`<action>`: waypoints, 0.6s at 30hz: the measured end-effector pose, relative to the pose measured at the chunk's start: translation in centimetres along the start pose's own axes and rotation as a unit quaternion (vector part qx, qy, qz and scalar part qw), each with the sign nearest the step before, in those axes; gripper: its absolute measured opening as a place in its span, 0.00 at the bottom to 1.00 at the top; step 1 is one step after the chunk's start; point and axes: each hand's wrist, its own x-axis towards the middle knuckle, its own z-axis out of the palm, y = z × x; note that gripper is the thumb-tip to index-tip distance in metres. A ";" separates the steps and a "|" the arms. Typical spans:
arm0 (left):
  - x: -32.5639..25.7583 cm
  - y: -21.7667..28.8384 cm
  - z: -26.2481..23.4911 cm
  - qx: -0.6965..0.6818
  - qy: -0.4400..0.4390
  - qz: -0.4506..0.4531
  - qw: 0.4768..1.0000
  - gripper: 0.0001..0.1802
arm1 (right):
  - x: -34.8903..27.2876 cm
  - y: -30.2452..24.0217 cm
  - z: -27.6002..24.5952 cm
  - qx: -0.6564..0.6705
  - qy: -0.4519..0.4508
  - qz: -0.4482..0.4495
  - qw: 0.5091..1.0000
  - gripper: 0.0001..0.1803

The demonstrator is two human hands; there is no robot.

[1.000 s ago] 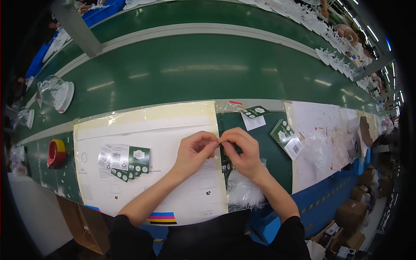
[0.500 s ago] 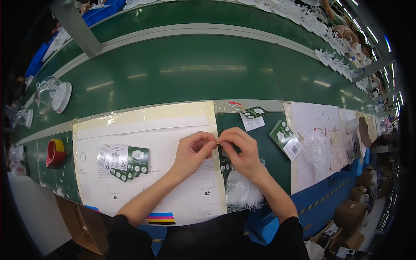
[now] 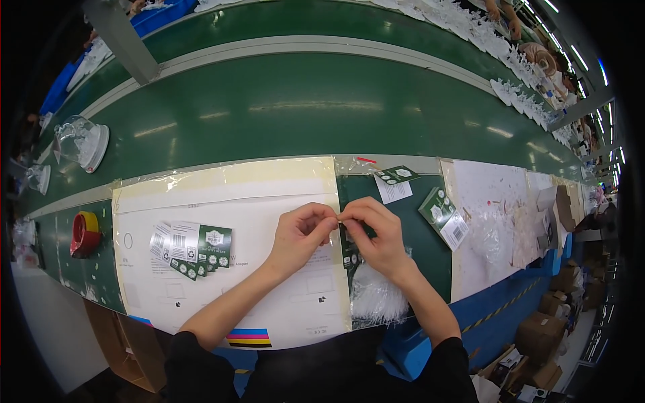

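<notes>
My left hand (image 3: 301,236) and my right hand (image 3: 376,235) meet fingertip to fingertip over the seam between a white paper sheet (image 3: 222,282) and the green worktop. Together they pinch one small pale item (image 3: 338,218), too small to identify. A green card (image 3: 349,254) stands partly hidden under my right hand. Below my right wrist lies a heap of clear plastic bags (image 3: 375,299). A fanned stack of green and white cards (image 3: 193,246) rests on the paper, left of my left hand.
Two loose green cards (image 3: 396,180) (image 3: 443,216) lie to the right. A red and yellow tape roll (image 3: 85,233) sits far left. Clear plastic trays (image 3: 82,141) stand beside the green conveyor belt (image 3: 302,107). Cardboard boxes (image 3: 541,332) are on the floor at right.
</notes>
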 end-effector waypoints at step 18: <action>0.7 0.6 0.2 0.016 0.007 0.009 1.000 0.04 | 0.7 0.2 -0.3 -0.003 0.008 -0.003 1.000 0.06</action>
